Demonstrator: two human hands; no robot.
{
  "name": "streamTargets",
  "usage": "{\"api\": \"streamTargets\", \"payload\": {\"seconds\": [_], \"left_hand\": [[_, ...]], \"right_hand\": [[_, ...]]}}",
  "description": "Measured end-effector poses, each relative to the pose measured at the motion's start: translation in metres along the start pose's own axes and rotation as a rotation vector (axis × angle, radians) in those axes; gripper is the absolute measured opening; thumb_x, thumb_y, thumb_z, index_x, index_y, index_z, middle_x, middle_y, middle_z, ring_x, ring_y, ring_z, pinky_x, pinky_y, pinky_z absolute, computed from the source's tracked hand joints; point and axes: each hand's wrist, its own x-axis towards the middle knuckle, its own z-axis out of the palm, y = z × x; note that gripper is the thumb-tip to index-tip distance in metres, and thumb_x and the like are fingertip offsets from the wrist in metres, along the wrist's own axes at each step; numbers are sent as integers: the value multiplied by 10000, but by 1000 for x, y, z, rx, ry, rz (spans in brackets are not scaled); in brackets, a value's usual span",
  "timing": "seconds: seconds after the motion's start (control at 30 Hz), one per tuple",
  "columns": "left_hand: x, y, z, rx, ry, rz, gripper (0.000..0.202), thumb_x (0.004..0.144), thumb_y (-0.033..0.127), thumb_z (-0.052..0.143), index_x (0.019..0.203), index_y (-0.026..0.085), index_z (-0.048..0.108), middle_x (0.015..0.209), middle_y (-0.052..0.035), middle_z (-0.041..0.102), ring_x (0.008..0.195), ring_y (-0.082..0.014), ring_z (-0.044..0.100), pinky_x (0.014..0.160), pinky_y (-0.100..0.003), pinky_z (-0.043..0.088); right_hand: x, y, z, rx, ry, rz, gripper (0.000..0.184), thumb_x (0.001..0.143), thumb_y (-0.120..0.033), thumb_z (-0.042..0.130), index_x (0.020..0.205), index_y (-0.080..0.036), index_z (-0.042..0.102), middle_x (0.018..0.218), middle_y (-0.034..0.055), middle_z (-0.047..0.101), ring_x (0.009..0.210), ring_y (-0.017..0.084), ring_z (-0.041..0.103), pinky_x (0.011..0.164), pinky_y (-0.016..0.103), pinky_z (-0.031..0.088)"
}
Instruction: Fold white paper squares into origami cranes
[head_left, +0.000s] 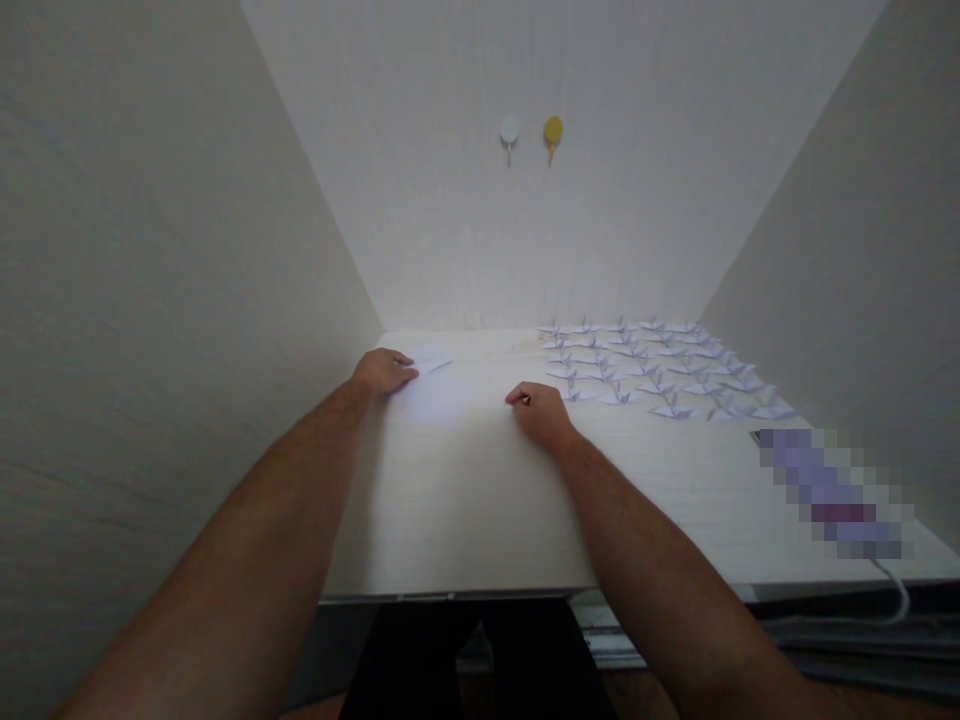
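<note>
My left hand (385, 371) is at the far left of the white table, thumb and fingers closed on the edge of a piece of white paper (433, 366). The paper looks folded or lifted along one edge, and its outline blends into a bright patch on the tabletop. To the right of it, my right hand (541, 412) rests low over the table with fingers curled in, and no object shows between its fingertips. Just beyond that hand begin rows of folded white paper cranes (637, 365), apart from the fingers.
A blurred-out flat device (832, 495) with a white cable (900, 595) lies at the table's right side. Walls enclose the table (465, 520) left, back and right. A white hook (509, 130) and a yellow hook (553, 130) are on the back wall.
</note>
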Motion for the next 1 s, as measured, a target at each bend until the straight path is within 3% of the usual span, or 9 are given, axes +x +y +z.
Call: {"api": "streamTargets", "payload": {"seconds": [0.2,0.33,0.63,0.77,0.87,0.93,1.0], "left_hand": [[-9,-7,-8,28,-28,-29,328,746,357,683,1022,198,762,1103,-99,724,1034,-260,651,922,-320,473],[-16,-15,-10,36,-29,-25,367,766,349,659,1082,185,745,1123,-109,719,1028,-261,656,914,-323,478],[-41,-22,-9,23,77,-68,364,773,309,628,1099,177,725,1148,-117,707,1041,-263,646,897,-325,471],[-50,-19,-11,38,165,-124,410,792,324,618,1139,121,696,1149,-168,690,1050,-298,635,910,-362,463],[-57,-11,-13,81,162,-44,484,770,297,646,1190,55,659,1207,-211,646,1120,-333,588,986,-401,418],[-63,1,-12,69,174,19,448,780,331,644,1179,130,679,1244,-148,636,1156,-292,562,1023,-368,389],[-71,15,-6,-29,100,167,343,786,405,645,1055,212,732,1123,-72,689,1045,-231,605,946,-318,439]], "right_hand": [[0,0,-1,-6,-2,15,258,728,-84,509,788,-186,738,785,22,734,725,145,635,708,242,466],[0,0,0,-6,13,-3,253,725,-86,512,780,-182,739,768,25,729,706,147,626,709,251,464],[-2,2,2,22,11,18,262,711,-101,498,780,-185,736,721,14,705,665,144,605,709,260,468],[-3,2,2,21,15,5,265,708,-107,494,781,-186,736,711,13,700,653,144,600,698,259,467],[-3,1,2,5,11,1,271,707,-105,493,789,-185,739,720,16,703,653,144,599,694,258,466],[-3,1,1,-7,13,7,273,705,-103,495,788,-186,740,724,18,706,653,145,599,688,257,465],[-3,0,1,-14,11,15,272,705,-103,498,789,-189,742,733,20,710,656,144,601,684,254,462]]}}
